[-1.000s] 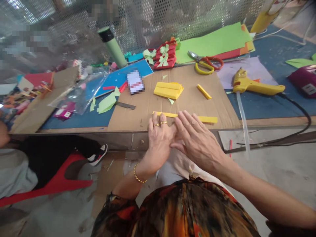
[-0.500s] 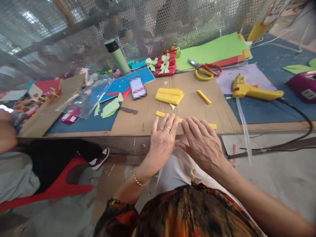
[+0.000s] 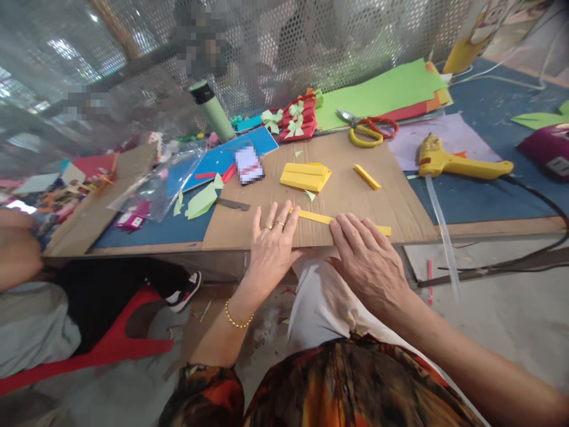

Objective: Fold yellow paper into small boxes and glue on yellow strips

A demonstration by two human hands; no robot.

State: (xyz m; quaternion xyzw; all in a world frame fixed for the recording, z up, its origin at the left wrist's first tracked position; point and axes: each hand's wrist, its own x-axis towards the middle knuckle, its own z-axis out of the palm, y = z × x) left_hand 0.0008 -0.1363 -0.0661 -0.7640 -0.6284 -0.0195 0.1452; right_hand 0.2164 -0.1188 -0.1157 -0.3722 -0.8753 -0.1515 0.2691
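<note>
A narrow yellow paper strip lies along the front of a cardboard sheet. My left hand rests flat over the strip's left end, fingers stretched out. Further right, my right hand presses flat on the strip, with the right end showing past its fingers. Neither hand grips anything. Just beyond them sit a folded yellow paper piece and a short yellow folded strip. A dark flat blade lies left of my left hand.
Scissors, green paper sheets and a red paper piece with bows lie at the back. A yellow glue gun with its cord is at right. A phone and green bottle stand leftward. Another person's arm is at far left.
My left hand has slid left along the yellow strip, uncovering its middle. The right hand stays on the strip in nearly the same place. The view has shifted slightly.
</note>
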